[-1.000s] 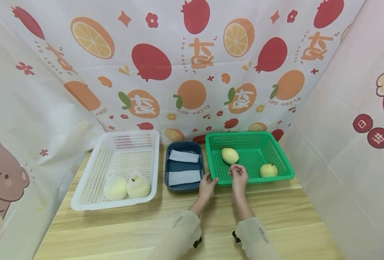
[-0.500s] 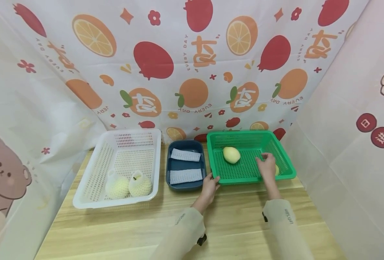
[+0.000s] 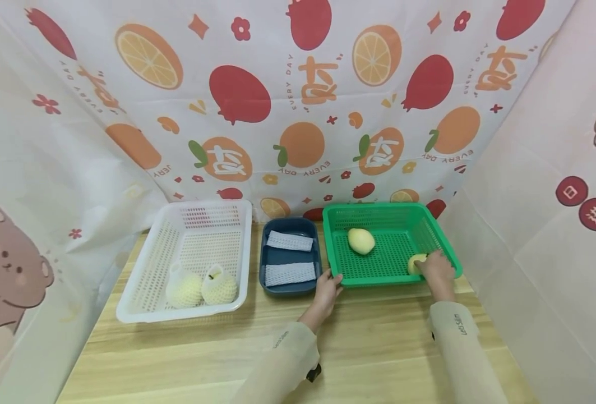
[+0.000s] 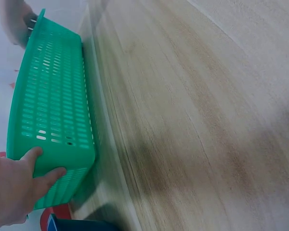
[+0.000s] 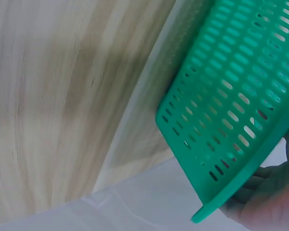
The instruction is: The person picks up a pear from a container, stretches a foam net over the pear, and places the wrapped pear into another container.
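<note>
In the head view, my left hand grips the front left corner of the green basket. The left wrist view shows a thumb and finger against that corner's outer wall. At the basket's front right, my right hand reaches over the rim and holds a yellow pear, covering its right side. In the right wrist view, the basket wall partly hides this hand. A second pear lies toward the basket's back left, apart from both hands.
Left of the green basket stands a dark blue tray with two white foam net sleeves. Farther left, a white basket holds two pears in foam nets. A printed cloth hangs behind the wooden table.
My right hand has moved right from the basket's middle to the front right pear and taken hold of it. My left hand has stayed at the basket's corner.
</note>
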A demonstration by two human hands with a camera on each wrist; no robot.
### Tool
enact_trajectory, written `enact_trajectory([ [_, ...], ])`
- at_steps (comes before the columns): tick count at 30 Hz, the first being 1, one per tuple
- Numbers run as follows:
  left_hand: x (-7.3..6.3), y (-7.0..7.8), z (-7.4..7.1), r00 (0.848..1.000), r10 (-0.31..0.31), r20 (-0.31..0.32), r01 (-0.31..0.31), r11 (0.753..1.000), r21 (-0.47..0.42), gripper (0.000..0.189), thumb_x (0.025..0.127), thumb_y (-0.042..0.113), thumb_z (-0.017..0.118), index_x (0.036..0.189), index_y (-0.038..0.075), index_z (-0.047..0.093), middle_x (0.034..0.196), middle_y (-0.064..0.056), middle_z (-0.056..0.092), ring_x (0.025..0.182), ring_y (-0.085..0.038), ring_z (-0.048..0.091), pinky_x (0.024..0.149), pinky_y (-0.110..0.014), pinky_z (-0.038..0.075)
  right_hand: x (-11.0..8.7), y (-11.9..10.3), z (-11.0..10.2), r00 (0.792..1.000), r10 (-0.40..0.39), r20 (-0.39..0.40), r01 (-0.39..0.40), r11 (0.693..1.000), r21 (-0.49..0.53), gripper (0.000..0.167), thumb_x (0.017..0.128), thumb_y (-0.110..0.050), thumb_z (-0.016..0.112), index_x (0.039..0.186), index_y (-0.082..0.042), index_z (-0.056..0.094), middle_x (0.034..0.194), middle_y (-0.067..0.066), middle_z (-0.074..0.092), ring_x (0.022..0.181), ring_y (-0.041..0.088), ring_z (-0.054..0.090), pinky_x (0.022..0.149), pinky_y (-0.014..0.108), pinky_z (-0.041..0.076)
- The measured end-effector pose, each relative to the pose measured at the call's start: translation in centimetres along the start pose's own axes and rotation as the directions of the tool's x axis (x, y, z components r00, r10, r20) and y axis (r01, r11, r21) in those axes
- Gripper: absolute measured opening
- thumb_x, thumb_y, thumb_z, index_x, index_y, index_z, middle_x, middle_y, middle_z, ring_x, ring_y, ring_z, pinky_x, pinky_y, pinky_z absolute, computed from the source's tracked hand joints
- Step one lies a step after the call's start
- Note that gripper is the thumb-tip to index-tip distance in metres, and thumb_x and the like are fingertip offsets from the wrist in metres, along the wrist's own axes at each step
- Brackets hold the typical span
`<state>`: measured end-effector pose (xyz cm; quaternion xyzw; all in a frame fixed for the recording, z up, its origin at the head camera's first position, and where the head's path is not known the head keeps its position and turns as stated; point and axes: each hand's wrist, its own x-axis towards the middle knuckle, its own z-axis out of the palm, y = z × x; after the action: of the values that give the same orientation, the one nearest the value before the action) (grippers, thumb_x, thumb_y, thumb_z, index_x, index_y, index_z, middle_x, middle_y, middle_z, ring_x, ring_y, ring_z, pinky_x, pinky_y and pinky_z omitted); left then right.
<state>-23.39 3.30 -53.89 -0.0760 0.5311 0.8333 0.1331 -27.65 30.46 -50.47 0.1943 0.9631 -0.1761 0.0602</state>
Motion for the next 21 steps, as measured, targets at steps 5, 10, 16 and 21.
enact_trajectory([
  [5, -0.2, 0.1, 0.1, 1.000, -0.003, -0.004, 0.003, 1.000, 0.004, 0.048, 0.097, -0.001, 0.038, 0.136, -0.018, 0.016, 0.138, -0.033, 0.026, 0.125, -0.041, 0.030, 0.099, -0.045, 0.032, 0.2, 0.0, 0.6, 0.999, -0.040, 0.029, 0.041, 0.999, -0.022, 0.061, 0.088, -0.028, 0.061, 0.114, 0.022, 0.037, 0.111, 0.042, 0.040, 0.106, 0.055, 0.039, 0.081, 0.058, 0.040],
  [10, -0.3, 0.3, -0.1, 1.000, -0.003, 0.000, 0.003, 1.000, 0.003, 0.048, 0.097, -0.001, 0.039, 0.136, -0.018, 0.017, 0.138, -0.033, 0.025, 0.125, -0.041, 0.029, 0.099, -0.044, 0.032, 1.2, -0.1, 0.8, 0.988, -0.127, 0.087, 0.126, 0.992, 0.016, 0.071, 0.086, -0.024, 0.065, 0.128, 0.019, 0.026, 0.121, 0.046, 0.028, 0.112, 0.060, 0.028, 0.088, 0.062, 0.034],
  [16, 0.0, -0.1, -0.4, 1.000, 0.002, -0.011, -0.002, 1.000, 0.003, 0.049, 0.096, 0.000, 0.041, 0.136, -0.018, 0.018, 0.138, -0.033, 0.026, 0.125, -0.042, 0.030, 0.099, -0.045, 0.032, 2.4, -0.3, 1.3, 0.947, -0.294, 0.132, 0.297, 0.955, -0.001, 0.066, 0.083, -0.018, 0.067, 0.131, 0.012, 0.032, 0.123, 0.042, 0.032, 0.108, 0.055, 0.037, 0.084, 0.060, 0.037],
  [21, 0.1, -0.3, -0.2, 1.000, 0.008, -0.003, -0.008, 1.000, 0.003, 0.049, 0.096, 0.001, 0.041, 0.135, -0.018, 0.018, 0.137, -0.034, 0.027, 0.124, -0.042, 0.031, 0.100, -0.046, 0.031, 2.7, -0.7, 1.6, 0.923, -0.334, 0.189, 0.339, 0.941, 0.005, 0.064, 0.081, -0.014, 0.069, 0.133, 0.003, 0.036, 0.126, 0.038, 0.031, 0.107, 0.056, 0.038, 0.080, 0.066, 0.036],
])
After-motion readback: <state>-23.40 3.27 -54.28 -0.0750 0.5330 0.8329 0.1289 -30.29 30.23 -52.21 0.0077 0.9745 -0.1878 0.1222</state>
